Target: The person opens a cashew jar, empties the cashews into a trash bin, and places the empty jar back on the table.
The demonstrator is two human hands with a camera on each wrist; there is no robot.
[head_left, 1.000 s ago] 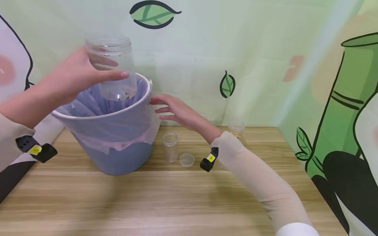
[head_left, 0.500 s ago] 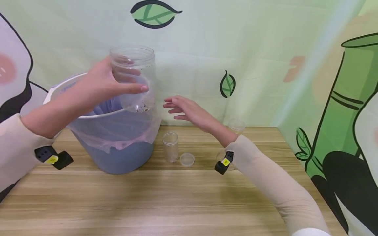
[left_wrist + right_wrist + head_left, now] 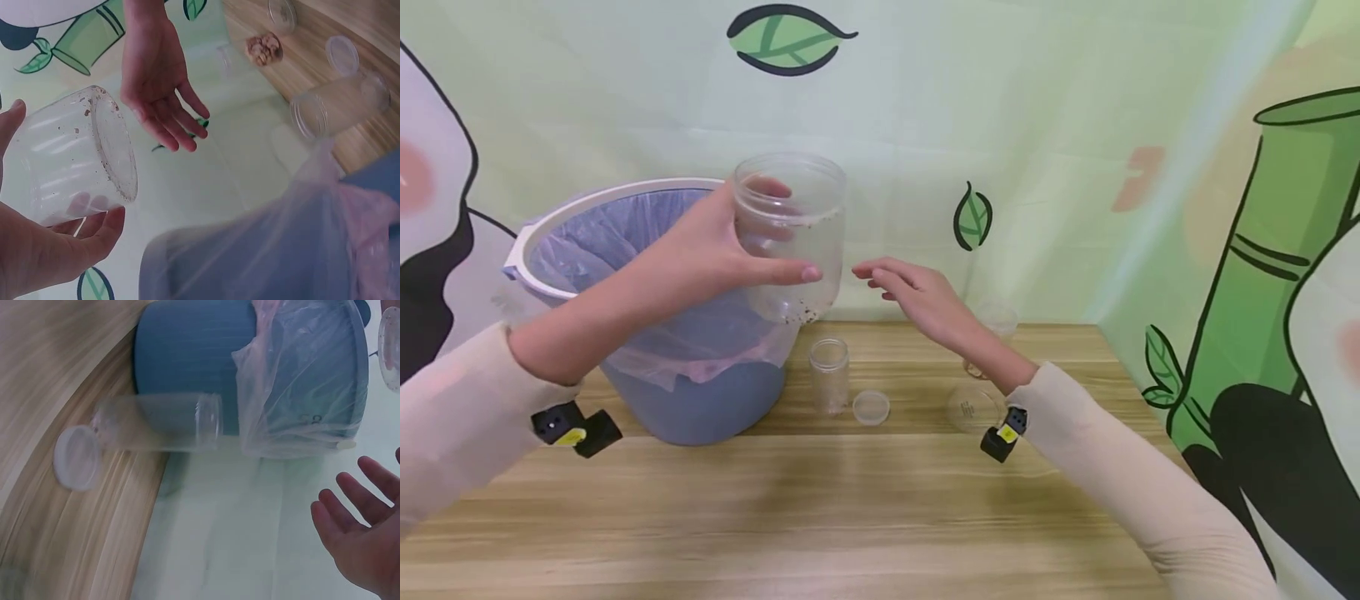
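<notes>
My left hand point(image 3: 762, 267) grips a large clear jar point(image 3: 792, 225), upright and lidless, in the air just right of the bin's rim. Dark crumbs stick to the jar's bottom and walls; the left wrist view shows its open mouth point(image 3: 115, 147). My right hand point(image 3: 904, 287) hovers open, fingers spread, a short way right of the jar, and holds nothing. It also shows in the right wrist view point(image 3: 365, 534). Below the hands, a small clear jar point(image 3: 829, 375) stands on the table with a small round lid point(image 3: 871, 407) beside it.
A blue bin point(image 3: 700, 408) with a pale plastic liner point(image 3: 625, 242) stands at the left on the wooden table point(image 3: 850, 517). A larger clear lid point(image 3: 972, 408) lies by my right wrist. Behind it stands a jar point(image 3: 997, 319) with walnuts point(image 3: 264, 49). A painted wall backs the table.
My left hand has carried the large jar right and down, from above the bin to beside its rim. The tilted bin has come back level. My right hand has drifted right, away from the bin.
</notes>
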